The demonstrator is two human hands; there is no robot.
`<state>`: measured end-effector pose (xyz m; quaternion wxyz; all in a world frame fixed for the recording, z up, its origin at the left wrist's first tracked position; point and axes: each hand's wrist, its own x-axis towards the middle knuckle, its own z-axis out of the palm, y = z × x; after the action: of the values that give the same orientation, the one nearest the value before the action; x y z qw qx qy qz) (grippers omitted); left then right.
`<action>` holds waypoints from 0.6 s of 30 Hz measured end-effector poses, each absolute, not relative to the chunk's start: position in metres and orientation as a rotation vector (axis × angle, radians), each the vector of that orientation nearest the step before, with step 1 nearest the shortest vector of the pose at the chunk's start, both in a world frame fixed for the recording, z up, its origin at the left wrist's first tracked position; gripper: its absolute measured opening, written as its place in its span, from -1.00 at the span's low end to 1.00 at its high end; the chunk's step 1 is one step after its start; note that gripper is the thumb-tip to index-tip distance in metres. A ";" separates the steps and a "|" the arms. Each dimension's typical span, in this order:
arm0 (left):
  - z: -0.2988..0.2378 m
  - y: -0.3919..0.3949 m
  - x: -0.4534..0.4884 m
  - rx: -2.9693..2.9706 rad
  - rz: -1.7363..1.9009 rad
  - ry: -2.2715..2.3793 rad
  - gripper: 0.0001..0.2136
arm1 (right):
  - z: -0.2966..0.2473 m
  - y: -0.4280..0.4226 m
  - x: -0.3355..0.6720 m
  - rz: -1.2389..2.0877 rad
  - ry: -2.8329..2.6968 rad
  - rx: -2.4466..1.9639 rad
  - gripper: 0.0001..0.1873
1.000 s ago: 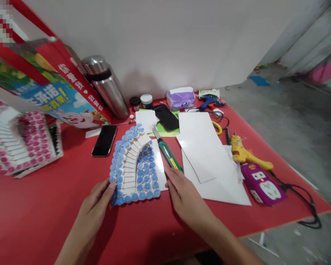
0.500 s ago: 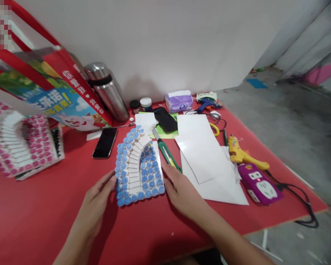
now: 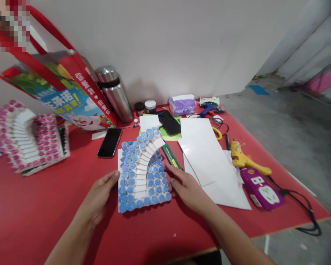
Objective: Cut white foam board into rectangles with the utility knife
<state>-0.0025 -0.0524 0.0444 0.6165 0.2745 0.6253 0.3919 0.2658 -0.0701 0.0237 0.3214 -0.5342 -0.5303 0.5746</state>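
Observation:
Between my two hands stands a small craft model (image 3: 131, 182), covered in blue rosette-like rounds, with a curved flight of white steps (image 3: 141, 173) down its middle. My left hand (image 3: 100, 195) is closed on the white backing at its left edge, thumb in front. At the opposite edge my right hand (image 3: 186, 189) grips the side, its fingertips partly hidden. Just behind the right hand lies a green utility knife (image 3: 171, 155), its blade end covered by the model. A similar model with pink rounds (image 3: 9, 149) stands at the far left.
White sheets (image 3: 202, 151) lie right of the model, near a yellow glue gun (image 3: 245, 162) and a purple power socket (image 3: 262, 191) with a black cord. Behind are a phone (image 3: 109, 142), steel flask (image 3: 116, 97), printed bag (image 3: 71, 99), two jars and a tissue pack (image 3: 182, 105).
The model has turned and tilted slightly between my hands, so more white backing shows along its left edge. It now covers the knife's blade. The whole view has shifted a little.

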 end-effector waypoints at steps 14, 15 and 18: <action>0.048 -0.064 0.014 0.484 1.081 1.109 -0.46 | 0.029 -0.065 0.266 1.403 -1.536 -1.395 -0.33; 0.049 -0.065 0.013 0.469 1.080 1.096 -0.46 | 0.030 -0.065 0.266 1.448 -1.503 -1.370 -0.32; 0.050 -0.066 0.011 0.427 1.061 1.052 -0.49 | 0.031 -0.064 0.266 1.490 -1.434 -1.340 -0.31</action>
<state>0.0114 -0.0662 0.0497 0.7131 0.1926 0.4746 0.4787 0.2662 -0.0642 0.0305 0.3325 -0.5128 -0.5488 0.5704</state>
